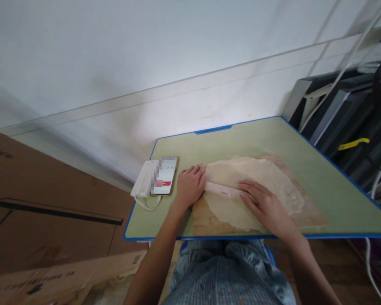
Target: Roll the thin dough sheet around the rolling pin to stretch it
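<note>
A large, thin sheet of dough (273, 178) with an uneven edge lies over a wooden board (206, 222). Across the dough runs a pale, floury rolling pin (224, 190). My left hand (192, 184) is closed over the pin's left end, at the dough's left edge. Farther right, my right hand (263, 203) grips the pin, its fingers above and its thumb below. The pin's right end is hidden under that hand.
Left of the board, a phone (167, 176) lies beside a white power bank (145, 180) with a cable. The green table (241, 135) has a blue rim and stands against a wall. Dark flat cases (343, 106) lean at right; a cardboard box (51, 203) stands left.
</note>
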`<state>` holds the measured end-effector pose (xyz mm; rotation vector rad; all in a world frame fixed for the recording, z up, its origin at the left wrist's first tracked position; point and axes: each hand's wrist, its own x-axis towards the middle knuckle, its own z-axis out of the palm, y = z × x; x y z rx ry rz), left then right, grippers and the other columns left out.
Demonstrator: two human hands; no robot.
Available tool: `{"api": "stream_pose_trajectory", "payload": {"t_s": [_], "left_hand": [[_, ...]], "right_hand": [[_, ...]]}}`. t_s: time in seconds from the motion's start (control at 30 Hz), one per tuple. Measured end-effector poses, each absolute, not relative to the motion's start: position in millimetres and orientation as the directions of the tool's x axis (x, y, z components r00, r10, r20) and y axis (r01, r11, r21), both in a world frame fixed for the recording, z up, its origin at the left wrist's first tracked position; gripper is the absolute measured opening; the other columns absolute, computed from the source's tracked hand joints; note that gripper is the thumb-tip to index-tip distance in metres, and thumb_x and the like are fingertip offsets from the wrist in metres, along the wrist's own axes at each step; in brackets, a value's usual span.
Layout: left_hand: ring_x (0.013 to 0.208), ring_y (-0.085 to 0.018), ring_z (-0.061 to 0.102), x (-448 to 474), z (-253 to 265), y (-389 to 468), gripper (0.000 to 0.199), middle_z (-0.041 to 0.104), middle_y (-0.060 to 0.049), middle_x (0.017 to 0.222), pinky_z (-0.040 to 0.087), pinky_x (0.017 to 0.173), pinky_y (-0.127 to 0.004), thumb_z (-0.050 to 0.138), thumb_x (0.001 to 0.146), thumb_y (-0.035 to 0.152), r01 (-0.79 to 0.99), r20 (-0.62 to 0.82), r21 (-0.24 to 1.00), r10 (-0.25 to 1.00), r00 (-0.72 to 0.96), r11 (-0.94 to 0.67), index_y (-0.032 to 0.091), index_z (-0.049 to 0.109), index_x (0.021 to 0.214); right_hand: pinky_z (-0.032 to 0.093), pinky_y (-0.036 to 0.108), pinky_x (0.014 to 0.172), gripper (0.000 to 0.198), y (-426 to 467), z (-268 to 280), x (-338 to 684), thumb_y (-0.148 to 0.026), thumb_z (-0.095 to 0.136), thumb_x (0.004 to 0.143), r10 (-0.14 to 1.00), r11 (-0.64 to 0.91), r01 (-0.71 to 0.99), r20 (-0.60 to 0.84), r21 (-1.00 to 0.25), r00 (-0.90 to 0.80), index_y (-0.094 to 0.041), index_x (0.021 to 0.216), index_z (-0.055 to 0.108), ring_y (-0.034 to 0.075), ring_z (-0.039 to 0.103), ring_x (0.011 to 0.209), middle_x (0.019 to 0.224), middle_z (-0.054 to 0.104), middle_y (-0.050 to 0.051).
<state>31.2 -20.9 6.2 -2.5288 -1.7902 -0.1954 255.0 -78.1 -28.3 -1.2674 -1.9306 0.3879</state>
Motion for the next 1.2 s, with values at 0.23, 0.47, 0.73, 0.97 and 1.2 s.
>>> {"api": "stream_pose_trajectory", "payload": {"t_s": [0.23,0.47,0.73,0.97,1.2], "left_hand": [[0.128,-0.021,0.042,27.1,4.8,-32.7,0.038,0.047,-0.007,0.139,0.032,0.103,-0.044,0.029,0.096,0.03,0.945,0.119,0.041,0.94,0.319,-0.326,0.019,0.05,0.126],[0.125,-0.024,0.046,30.9,4.0,-22.3,0.039,0.05,-0.008,0.136,0.034,0.102,-0.047,0.03,0.096,0.029,0.945,0.13,0.05,0.94,0.314,-0.323,0.019,0.05,0.127],[0.125,-0.019,0.045,26.8,0.2,-41.0,0.036,0.051,-0.008,0.135,0.03,0.105,-0.047,0.03,0.095,0.027,0.947,0.18,0.087,0.94,0.29,-0.309,0.02,0.053,0.123],[0.123,-0.021,0.048,23.7,-3.3,-56.3,0.035,0.053,-0.01,0.133,0.028,0.106,-0.046,0.035,0.093,0.025,0.942,0.239,0.13,0.932,0.274,-0.31,0.018,0.053,0.122],[0.12,-0.022,0.051,24.6,-9.1,-52.2,0.032,0.058,-0.008,0.128,0.026,0.107,-0.048,0.038,0.091,0.025,0.921,0.332,0.207,0.909,0.25,-0.329,0.02,0.058,0.116]], "right_hand": [[0.047,0.046,0.094,0.03,-76.9,-30.4,256.2,-0.035,0.046,0.089,0.868,0.469,0.644,0.447,-0.604,-0.214,-0.017,0.106,0.062,0.024,0.059,0.108,0.11,0.066,0.011],[0.047,0.045,0.095,0.035,-77.1,-32.5,256.4,-0.038,0.043,0.09,0.879,0.451,0.648,0.431,-0.615,-0.203,-0.014,0.107,0.062,0.023,0.059,0.107,0.111,0.066,0.013],[0.047,0.045,0.095,0.033,-77.3,-32.9,256.4,-0.04,0.045,0.089,0.883,0.442,0.637,0.429,-0.631,-0.188,-0.017,0.104,0.063,0.024,0.059,0.108,0.11,0.066,0.012],[0.048,0.044,0.094,0.033,-77.8,-30.2,256.6,-0.039,0.044,0.089,0.89,0.431,0.632,0.419,-0.644,-0.181,-0.017,0.104,0.063,0.023,0.06,0.106,0.109,0.067,0.011],[0.049,0.043,0.093,0.033,-76.9,-32.5,257.2,-0.039,0.044,0.09,0.884,0.441,0.648,0.427,-0.621,-0.192,-0.016,0.103,0.063,0.023,0.06,0.105,0.109,0.067,0.011]]}}
